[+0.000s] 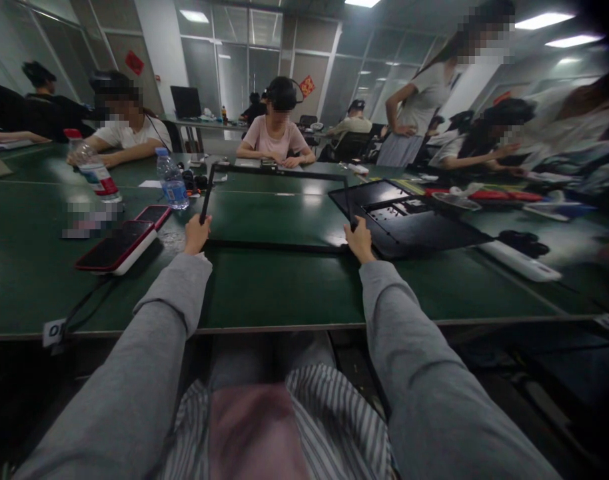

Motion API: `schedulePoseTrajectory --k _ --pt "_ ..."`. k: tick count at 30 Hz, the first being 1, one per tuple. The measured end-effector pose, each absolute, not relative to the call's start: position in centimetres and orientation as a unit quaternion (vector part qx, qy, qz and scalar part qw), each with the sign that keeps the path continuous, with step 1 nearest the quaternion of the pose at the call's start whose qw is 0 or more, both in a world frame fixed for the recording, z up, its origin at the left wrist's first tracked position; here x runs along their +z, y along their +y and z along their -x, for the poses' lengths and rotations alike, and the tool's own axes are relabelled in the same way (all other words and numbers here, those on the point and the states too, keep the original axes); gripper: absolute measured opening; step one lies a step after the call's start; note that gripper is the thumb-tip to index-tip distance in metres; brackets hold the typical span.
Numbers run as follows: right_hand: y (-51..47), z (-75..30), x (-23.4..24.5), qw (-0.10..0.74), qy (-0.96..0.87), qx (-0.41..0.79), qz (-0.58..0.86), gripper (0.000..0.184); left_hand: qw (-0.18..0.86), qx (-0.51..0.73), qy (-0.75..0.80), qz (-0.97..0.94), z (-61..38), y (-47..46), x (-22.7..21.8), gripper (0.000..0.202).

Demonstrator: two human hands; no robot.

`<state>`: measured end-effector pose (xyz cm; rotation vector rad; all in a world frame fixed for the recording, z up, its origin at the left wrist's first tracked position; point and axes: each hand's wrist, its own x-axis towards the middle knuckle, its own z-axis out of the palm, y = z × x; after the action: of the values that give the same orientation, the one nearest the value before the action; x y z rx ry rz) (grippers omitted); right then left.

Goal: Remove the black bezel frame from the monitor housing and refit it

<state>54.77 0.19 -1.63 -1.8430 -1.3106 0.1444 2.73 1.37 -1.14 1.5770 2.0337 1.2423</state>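
A thin black rectangular frame (pixel 279 247), like a monitor bezel, is held upright or slightly tilted over the green table, and the tabletop shows through its opening. My left hand (pixel 197 235) is closed around its left side near the lower corner. At the opposite side, my right hand (pixel 360 240) grips the frame the same way. Just right of my right hand lies a dark flat panel (pixel 409 220) that looks like a monitor's back cover, with cut-outs and small fittings. Whether the bottom edge of the frame touches the table I cannot tell.
A phone in a red case (pixel 117 247) rests on a white block at left. Beyond stand a blue-capped bottle (pixel 172 183) and a red-capped bottle (pixel 97 175). A white power strip (pixel 522 261) lies at right. Across the green table (pixel 284 293), a person in pink (pixel 274 137) sits working.
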Motion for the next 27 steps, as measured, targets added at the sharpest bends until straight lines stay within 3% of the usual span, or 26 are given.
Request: schedulePoseTrajectory --k 8,16,22,27 --pt "1.6 -55.5 -2.2 0.495 -0.53 0.177 0.665 0.057 0.097 0.392 0.737 -0.543 -2.1 1.2 -1.0 0.036" --pt "0.2 -55.6 -1.9 0.403 -0.578 0.083 0.705 0.051 0.076 0.329 0.744 -0.577 -2.8 0.4 -1.0 0.033" --pt "-0.1 -55.2 -2.0 0.331 -0.588 0.102 0.731 0.051 0.076 0.322 0.747 -0.577 -2.5 0.9 -1.8 0.026" --pt "-1.0 -54.8 0.0 0.353 -0.593 0.08 0.719 0.08 0.068 0.289 0.751 -0.591 -2.4 0.9 -1.8 0.037"
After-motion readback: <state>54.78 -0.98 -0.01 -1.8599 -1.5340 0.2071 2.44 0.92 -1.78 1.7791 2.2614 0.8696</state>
